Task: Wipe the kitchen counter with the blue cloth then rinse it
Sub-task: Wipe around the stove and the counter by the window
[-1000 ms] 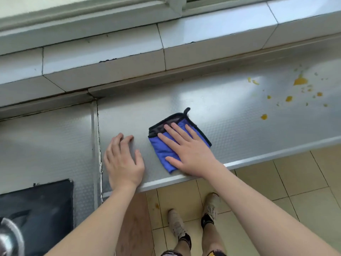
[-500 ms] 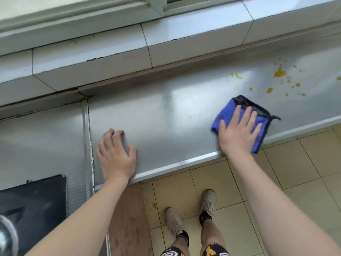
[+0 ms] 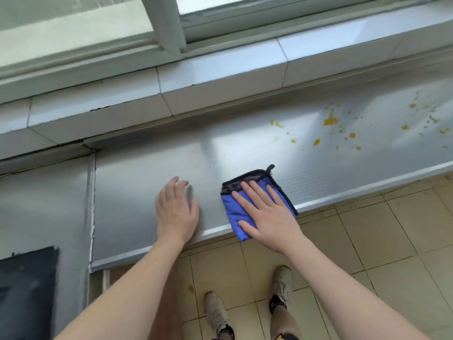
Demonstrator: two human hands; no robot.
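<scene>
both hands flat: my right hand (image 3: 267, 214) presses the blue cloth (image 3: 235, 212) mid-wipe, left hand (image 3: 176, 209) braces on counter (image 3: 137, 192). next: sweep right into yellow spatter (image 3: 331, 121).

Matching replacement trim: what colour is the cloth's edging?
Black edging on the blue cloth, head view.

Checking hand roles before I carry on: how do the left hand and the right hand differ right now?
The right hand presses flat on the blue cloth, while the left hand rests on the bare counter. The right hand's fingers are spread apart; the left hand's lie close together. The right hand sits nearer the yellow spills. Both are palm down near the counter's front edge.
</scene>
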